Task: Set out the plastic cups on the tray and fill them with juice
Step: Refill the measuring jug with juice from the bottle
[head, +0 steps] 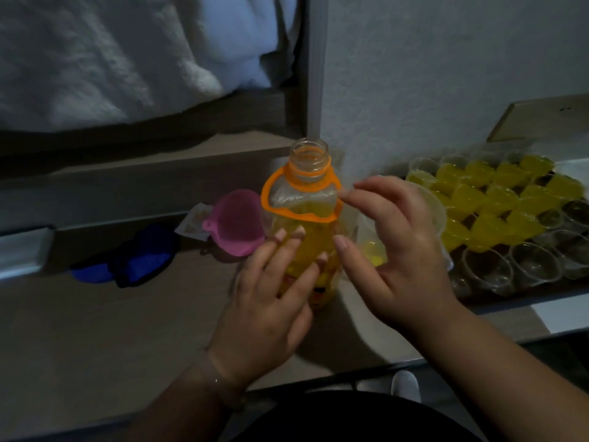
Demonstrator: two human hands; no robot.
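Observation:
An uncapped clear juice bottle (307, 218) with an orange carry handle stands upright on the table, holding yellow juice. My left hand (274, 301) lies flat against its lower body with fingers spread. My right hand (395, 247) hovers just right of the bottle, fingers apart and curved, holding nothing. To the right a tray (522, 299) carries several small plastic cups: the far ones (497, 202) are full of yellow juice, the near ones (535, 263) are clear. A larger clear cup (436, 212) sits partly hidden behind my right hand.
A pink funnel (236, 226) lies left of the bottle, with a blue cloth (127, 260) further left and a small packet (194, 221) behind. A bed frame with white bedding (127, 59) runs along the back. A wall (446, 74) rises behind the tray.

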